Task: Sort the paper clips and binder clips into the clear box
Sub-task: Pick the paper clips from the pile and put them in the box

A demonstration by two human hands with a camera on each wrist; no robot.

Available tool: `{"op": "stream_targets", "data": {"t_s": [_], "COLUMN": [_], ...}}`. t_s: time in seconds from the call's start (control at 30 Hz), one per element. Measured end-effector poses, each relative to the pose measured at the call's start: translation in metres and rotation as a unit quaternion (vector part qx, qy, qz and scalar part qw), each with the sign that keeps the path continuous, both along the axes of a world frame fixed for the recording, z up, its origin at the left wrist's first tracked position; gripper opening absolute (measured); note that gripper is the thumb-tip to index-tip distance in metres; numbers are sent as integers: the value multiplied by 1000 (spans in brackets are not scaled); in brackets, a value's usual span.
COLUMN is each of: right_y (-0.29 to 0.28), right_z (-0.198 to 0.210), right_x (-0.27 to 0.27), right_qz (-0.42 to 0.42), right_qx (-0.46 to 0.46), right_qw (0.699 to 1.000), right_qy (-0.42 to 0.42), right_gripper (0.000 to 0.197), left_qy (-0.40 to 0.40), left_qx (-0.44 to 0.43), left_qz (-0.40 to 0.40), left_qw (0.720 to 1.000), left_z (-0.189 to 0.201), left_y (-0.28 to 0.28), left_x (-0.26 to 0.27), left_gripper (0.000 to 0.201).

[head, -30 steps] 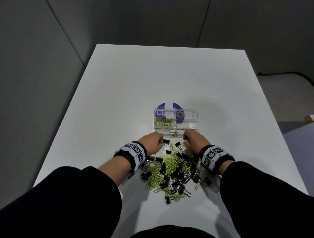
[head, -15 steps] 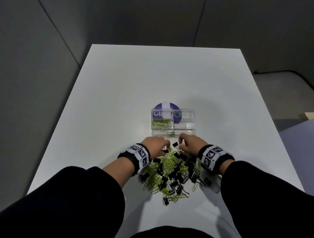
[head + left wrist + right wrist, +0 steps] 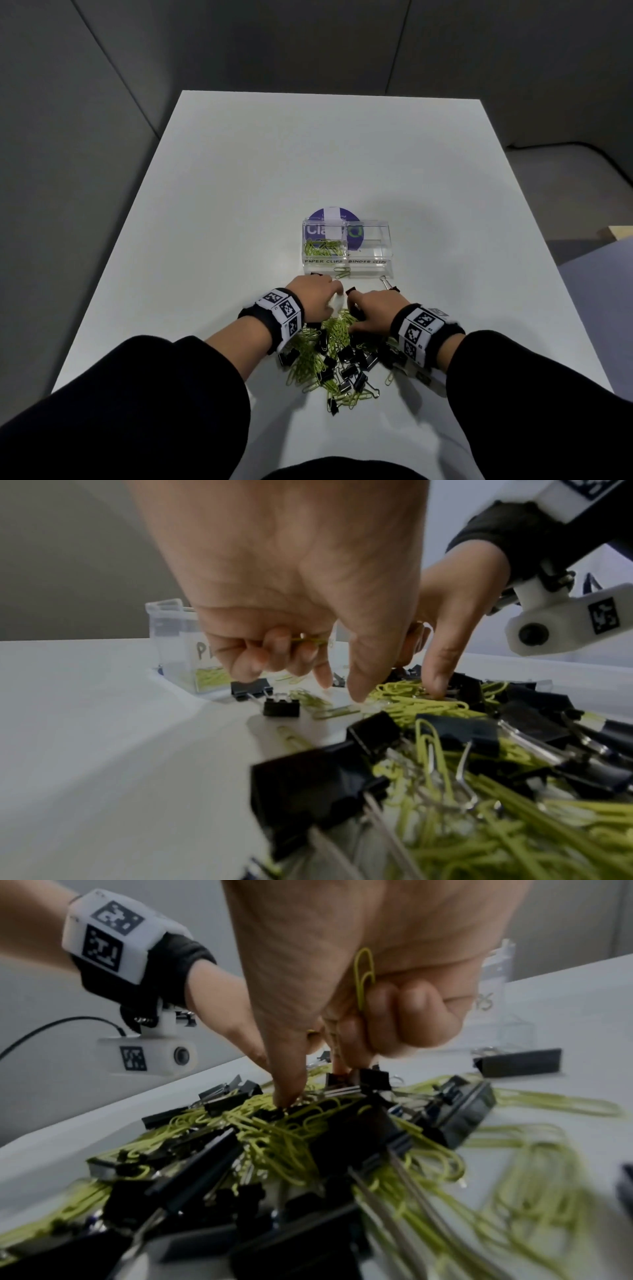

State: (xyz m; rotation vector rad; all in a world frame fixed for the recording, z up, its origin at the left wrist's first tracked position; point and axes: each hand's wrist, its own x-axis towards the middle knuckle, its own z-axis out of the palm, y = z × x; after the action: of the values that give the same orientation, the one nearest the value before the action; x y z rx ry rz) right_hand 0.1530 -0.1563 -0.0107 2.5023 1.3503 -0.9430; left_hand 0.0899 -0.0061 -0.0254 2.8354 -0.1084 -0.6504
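Paper clips [image 3: 334, 329] piled with binder clips [image 3: 349, 371]; left hand [image 3: 274, 593] grip and right hand [image 3: 377, 969] grip each curl round paper clips.

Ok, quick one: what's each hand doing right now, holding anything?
Left hand: curled fingers hold a green paper clip.
Right hand: curled fingers hold a green clip; thumb and forefinger dig into the pile.

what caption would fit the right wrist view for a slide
Right hand holding a yellow-green paper clip in curled fingers while thumb and forefinger dig into a mixed pile of black binder clips.
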Motion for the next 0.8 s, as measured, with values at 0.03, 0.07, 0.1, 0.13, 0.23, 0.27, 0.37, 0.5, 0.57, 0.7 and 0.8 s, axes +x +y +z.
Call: {"op": "stream_targets", "data": {"t_s": [0.03,0.07,0.1,0.13,0.23,0.27,0.37,0.5,0.57,0.7,0.8], "right_y": [-2,-4,-5,-5,-1,2,9,12,12,11,9], "right_z": [0,-1,-1,-2,-4,-5,-5,-5,-4,-4,-6], "right_x": [1,2,3,3,-1,-2,-2,0,0,0,1], "right_qz": [-10,-17,-21,-22,-15,-12,-22,-35,-38,-37,-30], "right_qx": [2,3,2,0,-4,-6,-15,-21,-27,-30,-16], "right_qw": [1000,1000,1000,1000,1000,1000,999,999,999,999,999], "right_qy": [2,3,2,-2,-25,-28,-19,-10,-3,4,6], "right_gripper": [46,47,49,52,55,52,39,31,29,26,22], "left_qy": [-5,-8,-10,-9,-9,-10,-14,-36,-30,-11,7], "left_qx": [5,14,26,37,49,47,40,52,66,83,90], "left_qz": [2,3,5,9,33,41,56,15,-20,-54,-60], "left_qw": [1000,1000,1000,999,998,998,998,998,997,995,994], "left_z": [1,1,1,1,-1,-1,-2,-3,-1,2,1], "left_y": [2,5,8,10,11,11,10,6,7,10,10], "left_x": [0,0,0,-1,-2,-2,-1,-1,2,7,7], "left_gripper": [46,48,48,48,45,43,39,42,38,30,31]}}
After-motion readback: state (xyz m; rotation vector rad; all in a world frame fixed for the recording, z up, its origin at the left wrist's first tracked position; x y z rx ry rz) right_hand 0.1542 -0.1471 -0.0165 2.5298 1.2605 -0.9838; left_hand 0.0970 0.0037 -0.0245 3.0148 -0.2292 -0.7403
